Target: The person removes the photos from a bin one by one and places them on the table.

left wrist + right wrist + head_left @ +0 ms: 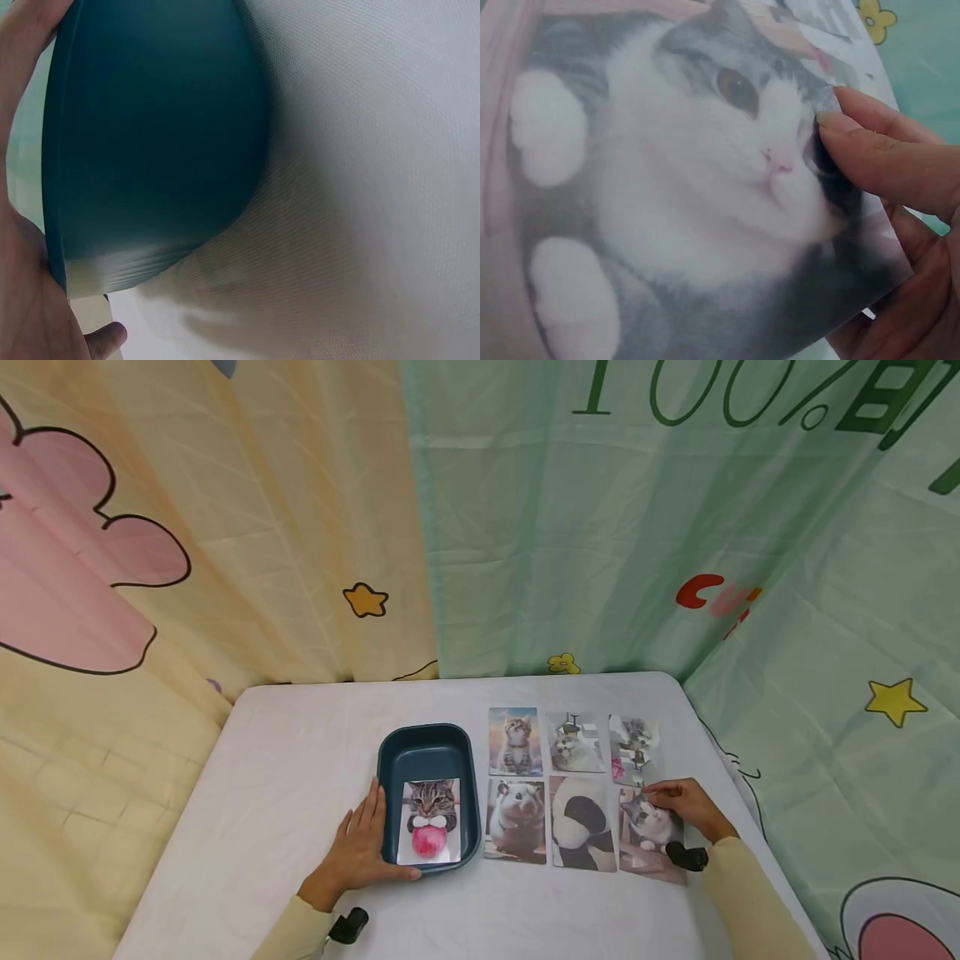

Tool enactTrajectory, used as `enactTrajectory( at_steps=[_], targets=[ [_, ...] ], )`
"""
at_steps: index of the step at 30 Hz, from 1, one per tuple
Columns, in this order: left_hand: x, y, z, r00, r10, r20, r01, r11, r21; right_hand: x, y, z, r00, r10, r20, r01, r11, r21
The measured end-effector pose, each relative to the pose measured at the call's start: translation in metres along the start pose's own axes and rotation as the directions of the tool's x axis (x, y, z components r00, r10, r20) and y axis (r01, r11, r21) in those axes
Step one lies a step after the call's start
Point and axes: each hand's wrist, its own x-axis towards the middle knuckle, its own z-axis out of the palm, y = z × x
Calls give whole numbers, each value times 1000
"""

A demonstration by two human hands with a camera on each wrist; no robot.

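Observation:
A dark teal tray stands on the white table, with a photo of a tabby cat and a pink ball lying in it. My left hand rests flat against the tray's left side, fingers straight and thumb along the front edge. The left wrist view shows the tray's outer wall close up against my left hand. My right hand pinches the upper edge of a grey-and-white cat photo at the right end of the near row. In the right wrist view, fingertips press on the cat photo.
Several more photos lie in two rows right of the tray: a kitten, two cat pictures, a hamster and a black-and-white animal. Printed curtains hang behind and at both sides. The table's right edge is close.

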Motion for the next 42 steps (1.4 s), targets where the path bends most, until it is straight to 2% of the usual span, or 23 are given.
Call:
enactTrajectory(
  at_steps=[2,5,7,10,13,20,22,28,33,38,42],
  targets=[
    [0,0,0,1000,-2,0,2,1000,1,1,2,3,1000,-4,-17,3,999,-35],
    [0,0,-1,1000,-8,-1,8,1000,-2,0,-1,7,996,-59,-68,52,993,-108],
    [-1,-1,-1,1000,-10,-2,10,1000,-5,-1,-8,9,984,-119,-129,94,979,-183],
    [-1,-1,-1,1000,-11,-6,11,1000,-4,-1,-23,13,957,-190,-218,136,960,-244],
    [0,-2,0,1000,-14,-7,14,1000,-2,2,-40,19,944,-237,-231,182,954,-237],
    [-1,-2,3,1000,-11,-14,10,1000,-14,24,-76,46,930,-337,-146,313,936,-164],
    [-1,-2,4,1000,-11,-22,11,1000,-18,31,-89,59,928,-356,-109,341,930,-135],
    [-1,-1,5,999,-6,-37,5,1000,-24,50,-127,106,899,-437,16,437,898,-49],
    [1,0,2,1000,-3,-12,3,1000,-1,61,-163,147,875,-471,109,476,879,-24],
    [1,1,-1,1000,-4,5,4,1000,9,66,-190,184,865,-479,149,484,875,6],
    [1,1,-2,1000,-9,7,9,1000,7,67,-204,206,845,-504,181,505,862,44]
  ],
)
